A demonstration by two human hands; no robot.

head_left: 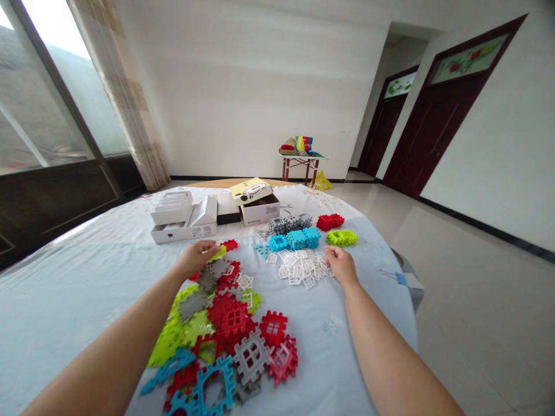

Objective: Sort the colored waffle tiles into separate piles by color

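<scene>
My left hand (196, 258) is closed at the far end of a mixed heap, its fingertips pinching a yellow-green interlocking plastic tile (219, 252). A red tile (229, 245) lies just beyond it. Below spread loose red, grey, green and blue notched tiles, among them a grey window tile (251, 356) and a blue frame tile (215, 384). My right hand (341, 264) has its fingers pressed together at the right edge of a pile of small white window pieces (301, 267); anything between them is too small to make out.
Behind the white pile stand rows of blue (303, 237), grey (290, 222), red (330, 222) and green tiles (342, 237). White boxes (184, 231) and a yellow-lidded box (251, 191) are at the back of the cloth-covered round table (329, 358). A small side table (301, 157) stands by the wall.
</scene>
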